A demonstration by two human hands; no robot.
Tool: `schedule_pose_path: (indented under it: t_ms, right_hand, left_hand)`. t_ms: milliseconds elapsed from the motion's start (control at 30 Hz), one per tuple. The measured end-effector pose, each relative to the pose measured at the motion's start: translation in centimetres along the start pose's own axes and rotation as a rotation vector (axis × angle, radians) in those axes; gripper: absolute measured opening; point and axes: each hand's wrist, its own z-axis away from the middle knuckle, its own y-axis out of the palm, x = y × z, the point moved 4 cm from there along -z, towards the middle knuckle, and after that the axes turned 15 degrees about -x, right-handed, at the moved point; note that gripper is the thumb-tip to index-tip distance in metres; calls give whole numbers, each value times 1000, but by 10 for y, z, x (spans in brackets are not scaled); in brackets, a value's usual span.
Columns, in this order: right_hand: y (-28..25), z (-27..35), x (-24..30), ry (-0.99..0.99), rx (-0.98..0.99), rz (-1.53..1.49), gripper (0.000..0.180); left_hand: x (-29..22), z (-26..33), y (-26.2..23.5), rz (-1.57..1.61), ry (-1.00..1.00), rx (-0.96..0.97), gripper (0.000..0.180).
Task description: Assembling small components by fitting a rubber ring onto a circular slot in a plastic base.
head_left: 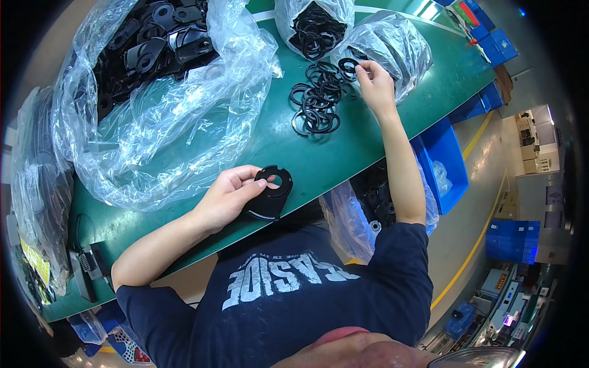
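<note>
View: head camera, a fisheye picture looking down on a person's two bare arms over a green bench [343,156] that runs on a slant from near left to far right.

Left hand: the left hand [230,196] is closed on a flat black plate [270,191], thumb on top and fingers under its left edge, at the near edge of the bench.

Plate: it has a rounded head with a round hole and a narrower tail; its long axis runs from the head, far, to the tail, near. It sits just right of the left hand's fingers.

Right hand: the right hand [374,86] is stretched far across the bench, fingertips pinched on a small black ring [348,66], held just above the surface.

Ring pile: a loose pile of black rings [316,101] lies on the bench just left of the right hand, touching or almost touching it.

Key relation: the pinched ring lies far and right of the plate, well apart from it; the right hand is on the rings, the left hand is much the farther from them.

Bags: a large clear bag [165,86] of black plates fills the far left. Two smaller clear bags stand at the far edge: a ring bag [316,27] behind the pile, and a second bag [392,52] just behind the right hand.

Surroundings: blue bins [445,162] stand on the floor to the right, below the bench edge. A small dark device [86,264] with a cable lies at the near left end.
</note>
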Motion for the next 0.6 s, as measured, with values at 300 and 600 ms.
schedule_pose_path:
  t_ms: [300,600]
  right_hand:
    - [25,-24,-41,132,171,21,28]
    - [-3,-14,-26,243,27,-186,24]
  left_hand:
    - [2,-1,1,-39,12,28,22]
    - [4,-1,-1,-32,33,20,21]
